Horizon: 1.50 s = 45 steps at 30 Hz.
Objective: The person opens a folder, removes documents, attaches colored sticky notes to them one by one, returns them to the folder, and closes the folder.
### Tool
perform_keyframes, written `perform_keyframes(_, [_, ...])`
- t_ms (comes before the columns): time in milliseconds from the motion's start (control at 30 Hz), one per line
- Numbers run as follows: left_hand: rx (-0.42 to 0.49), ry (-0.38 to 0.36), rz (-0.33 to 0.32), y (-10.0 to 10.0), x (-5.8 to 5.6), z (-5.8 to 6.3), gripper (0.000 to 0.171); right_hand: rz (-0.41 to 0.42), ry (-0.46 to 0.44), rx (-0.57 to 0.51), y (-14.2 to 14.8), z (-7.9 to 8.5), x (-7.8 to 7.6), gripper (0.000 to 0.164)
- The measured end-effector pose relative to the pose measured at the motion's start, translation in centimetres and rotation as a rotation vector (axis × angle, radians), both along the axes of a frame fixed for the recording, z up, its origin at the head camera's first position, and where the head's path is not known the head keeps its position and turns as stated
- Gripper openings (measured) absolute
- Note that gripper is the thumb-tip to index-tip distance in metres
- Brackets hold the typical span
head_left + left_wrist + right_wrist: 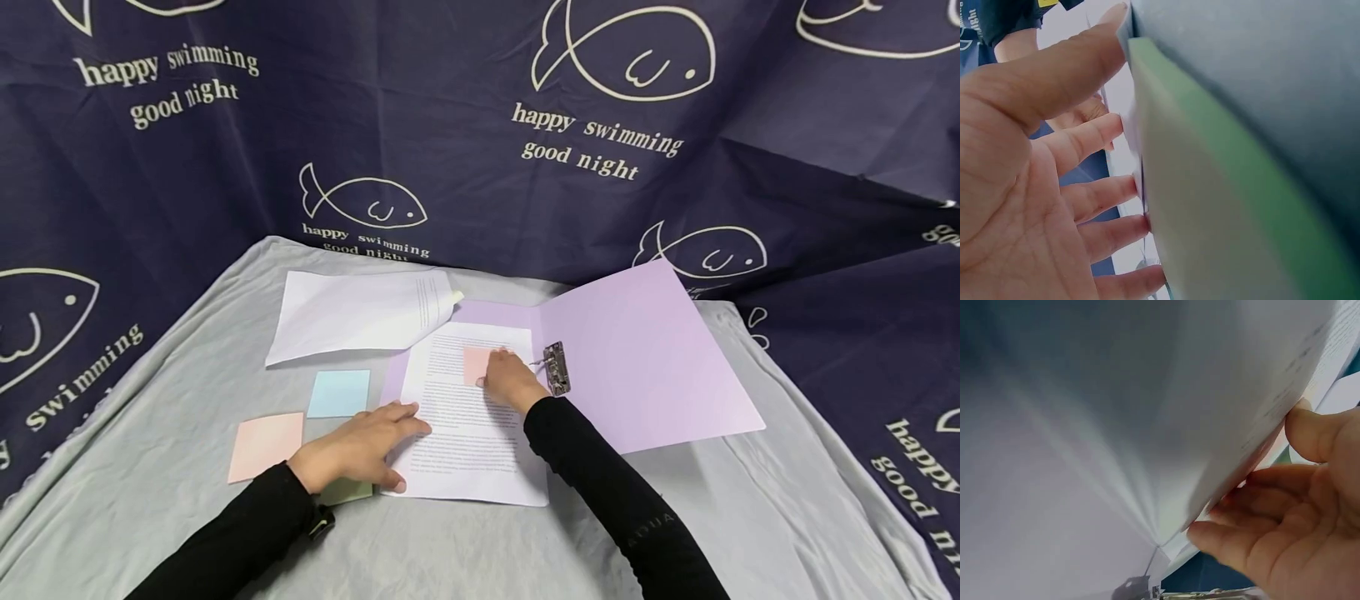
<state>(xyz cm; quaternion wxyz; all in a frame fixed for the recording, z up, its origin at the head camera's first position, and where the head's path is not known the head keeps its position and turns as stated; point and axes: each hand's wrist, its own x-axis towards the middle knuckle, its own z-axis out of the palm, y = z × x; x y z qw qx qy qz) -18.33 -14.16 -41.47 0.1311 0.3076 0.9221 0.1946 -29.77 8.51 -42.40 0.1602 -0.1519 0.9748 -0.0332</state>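
Note:
A printed sheet [472, 450] lies on the left side of an opened lilac folder [645, 358]. Near the sheet's upper middle, my right hand [513, 382] presses a pink sticky note [474, 363] against the print, covering part of it. In the right wrist view the thumb [1310, 434] and fingertips touch the paper. My left hand [367, 446] rests with spread fingers on the sheet's lower left edge. Beneath the left wrist, a green sticky-note pad [351, 492] is partly hidden; its green edge looms close in the left wrist view.
The folder's raised right cover carries a metal clip [557, 369] by the spine. Further back on the left lie other white sheets [345, 317] with a pale yellow tab at their right end. A blue pad [339, 394] and a pink pad [266, 446] sit left of the folder.

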Motion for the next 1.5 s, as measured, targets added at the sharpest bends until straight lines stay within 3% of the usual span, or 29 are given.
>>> perform_keyframes(133, [0.000, 0.006, 0.001, 0.0, -0.1, 0.1, 0.071, -0.065, 0.012, 0.016, 0.2, -0.1, 0.1, 0.067])
perform_keyframes(333, [0.015, 0.003, -0.003, -0.1, -0.3, 0.0, 0.072, -0.043, 0.005, 0.027, 0.3, -0.2, 0.0, 0.065])
perform_keyframes(533, [0.005, -0.006, -0.009, 0.0, -0.3, -0.2, 0.072, 0.129, -0.014, 0.010, 0.1, 0.1, -0.1, 0.053])
perform_keyframes(667, [-0.013, -0.008, -0.010, 0.3, -0.4, -0.2, 0.072, 0.272, -0.046, -0.005, -0.5, 0.3, -0.2, 0.060])
perform_keyframes(733, [-0.023, -0.004, -0.011, 0.4, -0.6, -0.2, 0.072, 0.302, -0.062, -0.028, -0.6, 0.5, -0.3, 0.063])
perform_keyframes(1033, [-0.045, -0.007, 0.016, 0.4, -0.1, 0.1, 0.068, 0.339, -0.066, -0.167, 0.0, 0.4, -1.0, 0.048])
perform_keyframes(1233, [-0.055, 0.000, 0.010, 0.4, 0.0, 0.2, 0.069, 0.277, -0.031, -0.245, 0.8, 0.4, -0.8, 0.044])
perform_keyframes(1367, [-0.063, 0.005, 0.005, 0.3, 0.0, 0.2, 0.070, 0.199, 0.035, -0.192, 1.3, 0.4, -0.5, 0.021])
perform_keyframes(1500, [-0.059, 0.015, 0.005, 0.1, 0.0, 0.1, 0.071, 0.106, 0.051, -0.173, 1.6, 0.3, -0.1, 0.022])
